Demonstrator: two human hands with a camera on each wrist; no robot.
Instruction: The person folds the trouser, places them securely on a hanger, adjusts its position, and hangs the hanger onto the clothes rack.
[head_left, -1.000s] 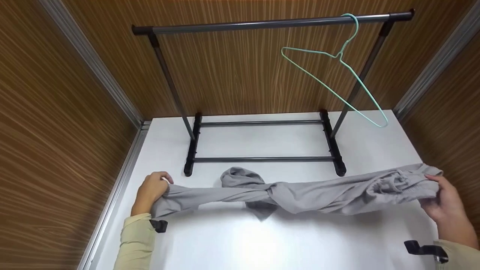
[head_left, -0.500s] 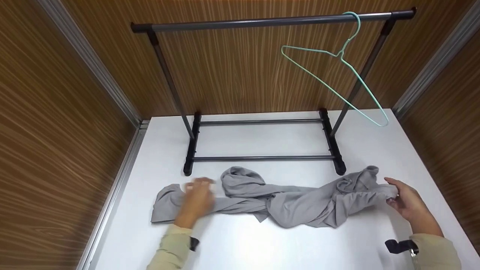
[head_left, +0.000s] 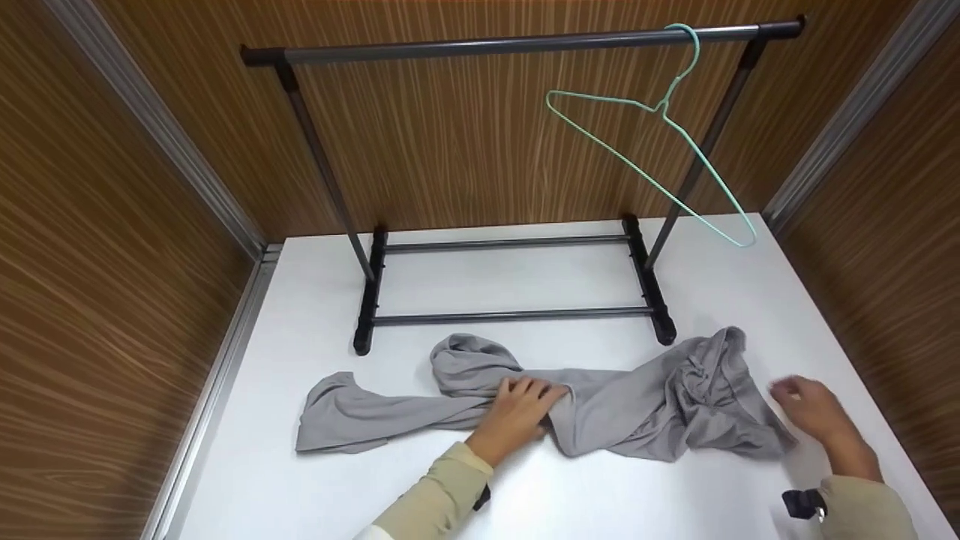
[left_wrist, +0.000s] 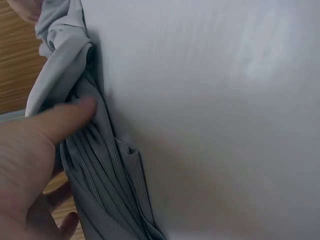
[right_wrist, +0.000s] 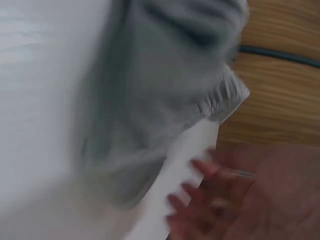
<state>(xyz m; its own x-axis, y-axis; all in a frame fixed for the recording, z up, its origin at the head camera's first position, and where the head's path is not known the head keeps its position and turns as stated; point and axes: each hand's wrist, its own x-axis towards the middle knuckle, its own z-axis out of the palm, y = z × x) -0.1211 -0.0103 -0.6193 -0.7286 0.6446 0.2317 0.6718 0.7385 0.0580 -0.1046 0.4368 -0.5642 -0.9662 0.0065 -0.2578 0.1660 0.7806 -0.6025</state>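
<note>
A pair of grey trousers (head_left: 622, 420) lies crumpled and stretched sideways on the white surface, its gathered elastic waistband at the right. One leg extends left; the other is bunched up behind the middle. At the middle, where the cloth narrows, my left hand (head_left: 517, 412) holds the fabric. The left wrist view shows its thumb (left_wrist: 75, 117) on one side of the folds and fingers on the other. My right hand (head_left: 814, 409) is just off the waistband end, blurred. Its fingers (right_wrist: 195, 192) hang loosely bent in the right wrist view, apart from the cloth.
A dark metal clothes rack (head_left: 510, 46) stands behind the trousers. From the right part of its bar hangs a light green wire hanger (head_left: 664, 109). Wood-patterned panels (head_left: 112, 300) close in the left, back and right sides. The white surface (head_left: 615, 502) extends in front.
The raised, stretched trousers have come down onto the surface. My left hand has left the left leg end and moved right to the middle. The right hand has let go of the waistband.
</note>
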